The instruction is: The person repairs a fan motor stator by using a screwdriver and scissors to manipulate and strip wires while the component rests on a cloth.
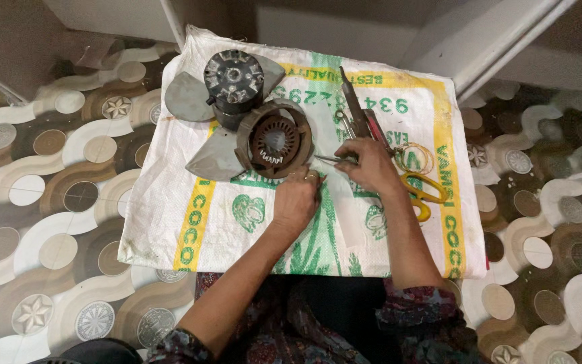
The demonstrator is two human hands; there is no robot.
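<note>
A round rusty-brown motor stator (275, 138) with coil slots lies on a white woven sack (170, 202). My left hand (296, 200) rests just below it, fingers curled near its lower rim; a ring shows on one finger. My right hand (370, 164) pinches a thin metal tool (331, 160), like tweezers or a needle, whose tip points at the stator's right edge. Behind the stator stands a dark fan motor (233, 79) with grey metal blades (188, 98).
Right of my right hand lie yellow-handled scissors (424, 191), pliers and a red-handled tool (358, 108), and a loop of thin wire (420, 156). The sack lies on a patterned brown and white floor (48, 175). White frame bars (493, 40) rise at the back.
</note>
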